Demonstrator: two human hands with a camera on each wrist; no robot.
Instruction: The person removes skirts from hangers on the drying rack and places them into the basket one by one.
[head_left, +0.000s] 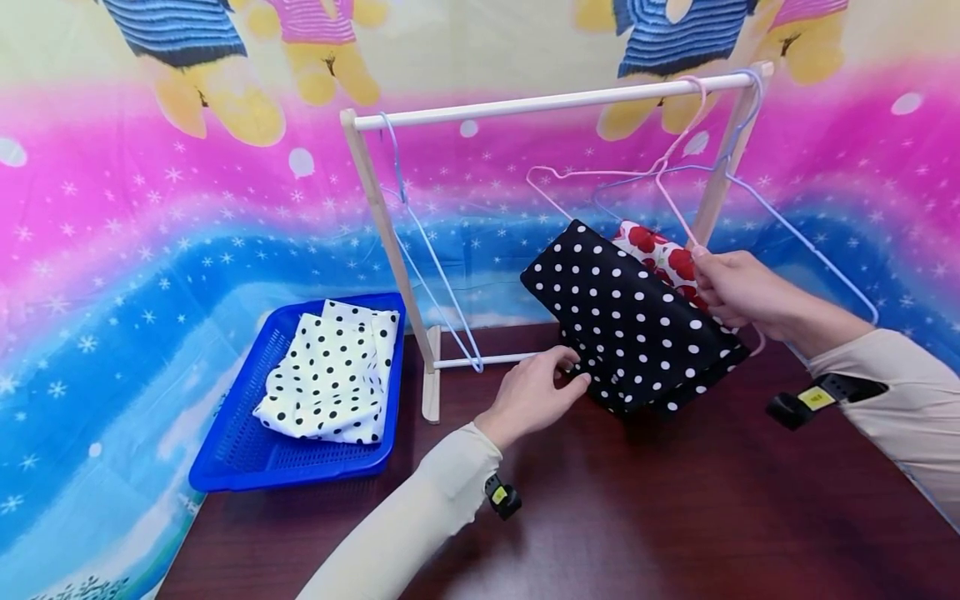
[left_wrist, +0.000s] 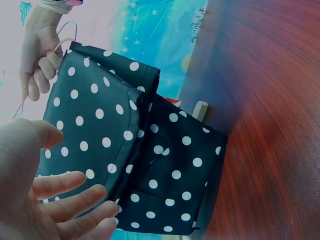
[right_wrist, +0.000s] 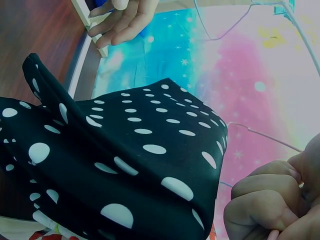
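A black cloth with white dots (head_left: 630, 325) hangs folded over a pink hanger (head_left: 667, 167), which hooks on the rack's top bar. My right hand (head_left: 738, 287) grips this hanger at its right corner, with curled fingers also visible in the right wrist view. Beside the cloth's lower left edge is my left hand (head_left: 536, 392); in the left wrist view its fingers (left_wrist: 75, 205) are spread and loosely extended in front of the cloth. Behind hangs a red-and-white patterned cloth (head_left: 660, 254), mostly hidden, apparently on a bluish-purple hanger (head_left: 780, 221).
The rack's white top bar (head_left: 555, 102) spans wooden posts. At its left end hangs a bare blue hanger (head_left: 427, 233). A blue basket (head_left: 300, 481) at the left holds a white cloth with black dots (head_left: 330, 375). Everything stands on a dark brown table (head_left: 675, 517) before a printed backdrop.
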